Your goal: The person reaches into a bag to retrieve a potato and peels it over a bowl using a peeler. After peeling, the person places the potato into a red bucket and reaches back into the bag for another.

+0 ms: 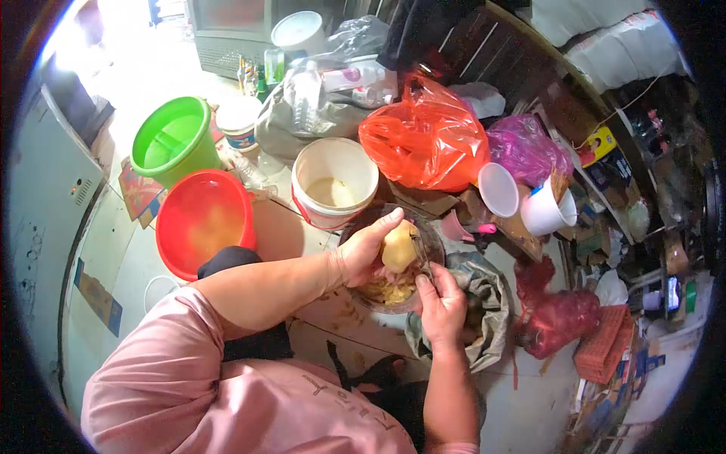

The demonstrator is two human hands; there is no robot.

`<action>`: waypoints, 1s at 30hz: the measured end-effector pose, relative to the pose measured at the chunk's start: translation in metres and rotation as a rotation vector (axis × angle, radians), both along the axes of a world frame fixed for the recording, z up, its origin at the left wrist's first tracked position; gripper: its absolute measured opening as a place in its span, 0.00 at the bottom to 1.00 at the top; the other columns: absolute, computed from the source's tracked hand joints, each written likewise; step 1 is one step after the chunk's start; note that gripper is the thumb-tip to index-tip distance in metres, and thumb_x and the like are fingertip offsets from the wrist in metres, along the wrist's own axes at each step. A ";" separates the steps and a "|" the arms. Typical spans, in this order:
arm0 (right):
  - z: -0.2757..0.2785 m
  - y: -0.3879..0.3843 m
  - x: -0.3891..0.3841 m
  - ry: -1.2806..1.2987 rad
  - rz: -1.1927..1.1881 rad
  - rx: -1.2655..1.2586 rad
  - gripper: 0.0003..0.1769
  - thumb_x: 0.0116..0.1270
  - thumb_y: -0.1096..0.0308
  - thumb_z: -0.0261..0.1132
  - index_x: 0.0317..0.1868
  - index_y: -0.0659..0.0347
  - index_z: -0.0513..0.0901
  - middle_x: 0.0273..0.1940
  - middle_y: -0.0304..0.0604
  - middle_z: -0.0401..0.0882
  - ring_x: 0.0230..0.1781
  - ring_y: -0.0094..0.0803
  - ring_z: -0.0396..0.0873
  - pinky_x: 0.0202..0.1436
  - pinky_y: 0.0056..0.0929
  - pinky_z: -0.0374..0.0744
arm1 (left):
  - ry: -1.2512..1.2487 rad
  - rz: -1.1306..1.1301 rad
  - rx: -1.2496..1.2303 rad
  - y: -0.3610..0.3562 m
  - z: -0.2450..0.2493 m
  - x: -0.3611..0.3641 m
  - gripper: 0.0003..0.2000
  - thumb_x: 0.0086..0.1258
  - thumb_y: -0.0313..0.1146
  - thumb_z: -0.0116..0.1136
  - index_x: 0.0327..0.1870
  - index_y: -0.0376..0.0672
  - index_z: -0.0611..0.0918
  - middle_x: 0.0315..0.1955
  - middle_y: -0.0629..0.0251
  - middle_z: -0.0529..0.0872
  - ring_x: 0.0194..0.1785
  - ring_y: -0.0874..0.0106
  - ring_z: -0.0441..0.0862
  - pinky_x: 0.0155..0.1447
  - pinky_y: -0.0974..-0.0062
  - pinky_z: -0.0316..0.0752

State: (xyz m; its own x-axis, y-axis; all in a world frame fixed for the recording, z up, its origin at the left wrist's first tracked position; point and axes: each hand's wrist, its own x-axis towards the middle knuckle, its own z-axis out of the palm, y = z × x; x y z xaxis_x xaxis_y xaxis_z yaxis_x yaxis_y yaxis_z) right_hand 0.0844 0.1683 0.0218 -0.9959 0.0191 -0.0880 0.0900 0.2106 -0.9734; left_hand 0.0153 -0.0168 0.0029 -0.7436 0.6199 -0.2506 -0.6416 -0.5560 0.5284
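My left hand is wrapped round a pale yellow, peeled-looking potato. In my right hand I grip a peeler, its metal head up against the potato's right side. Both hands are over a bowl with yellowish peelings in it. Just right of the bowl, close to my right hand, stands an open grey-green sack; its contents are too dark to make out.
Beyond the bowl stands a white bucket with some cloudy liquid. A red tub and a green bucket are at left. An orange plastic bag lies at the back, a red net bag and red basket at right.
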 end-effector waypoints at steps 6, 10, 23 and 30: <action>-0.011 -0.005 -0.007 0.409 0.068 0.383 0.15 0.69 0.70 0.65 0.53 0.66 0.81 0.45 0.53 0.86 0.47 0.40 0.86 0.50 0.34 0.80 | 0.222 -0.006 -0.311 -0.014 0.002 0.005 0.30 0.56 0.32 0.75 0.58 0.46 0.70 0.42 0.69 0.81 0.43 0.76 0.80 0.34 0.77 0.74; -0.047 0.016 -0.031 0.157 0.029 0.217 0.17 0.71 0.65 0.60 0.54 0.66 0.82 0.45 0.54 0.86 0.49 0.38 0.85 0.51 0.35 0.79 | 0.158 -0.054 -0.246 -0.013 0.008 0.014 0.33 0.52 0.25 0.74 0.60 0.44 0.70 0.44 0.66 0.82 0.48 0.72 0.81 0.42 0.72 0.80; -0.020 0.004 0.000 0.340 0.154 0.493 0.14 0.72 0.67 0.59 0.53 0.66 0.80 0.46 0.58 0.84 0.47 0.56 0.83 0.51 0.43 0.80 | 0.160 -0.212 -0.769 -0.011 0.030 0.005 0.36 0.51 0.30 0.77 0.62 0.47 0.69 0.34 0.69 0.82 0.30 0.79 0.79 0.29 0.79 0.77; -0.094 0.073 -0.055 0.046 0.048 0.662 0.16 0.70 0.63 0.55 0.46 0.69 0.82 0.36 0.54 0.83 0.37 0.39 0.80 0.45 0.36 0.76 | 0.332 -0.307 -0.360 -0.005 0.004 0.021 0.44 0.41 0.19 0.73 0.66 0.48 0.68 0.50 0.63 0.80 0.54 0.66 0.79 0.51 0.67 0.80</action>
